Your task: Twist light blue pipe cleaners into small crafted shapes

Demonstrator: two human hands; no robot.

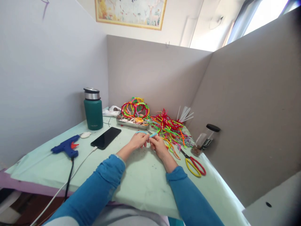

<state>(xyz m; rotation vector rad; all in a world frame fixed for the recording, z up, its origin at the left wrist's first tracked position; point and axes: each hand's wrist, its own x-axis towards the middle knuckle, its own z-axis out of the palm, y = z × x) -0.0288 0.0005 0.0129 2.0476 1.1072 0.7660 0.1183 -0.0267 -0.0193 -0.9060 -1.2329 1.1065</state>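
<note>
A light blue pipe cleaner (153,135) is pinched between both hands above the middle of the table, and part of it shows over the fingers on the left. My left hand (138,140) has its fingers closed on one part of it. Close beside it, almost touching, my right hand (158,145) grips the other part. Just behind the hands lies a tangled heap of coloured pipe cleaners (166,124). Several coloured rings (135,109) rest on a metal tray (131,125) of small pieces.
On the left are a blue glue gun (68,147), a black phone (106,137) with a white cable, and a green bottle (93,113). Scissors (194,164) and a clear jar (207,138) are on the right. White sticks (185,114) lie behind, near grey partitions (150,69).
</note>
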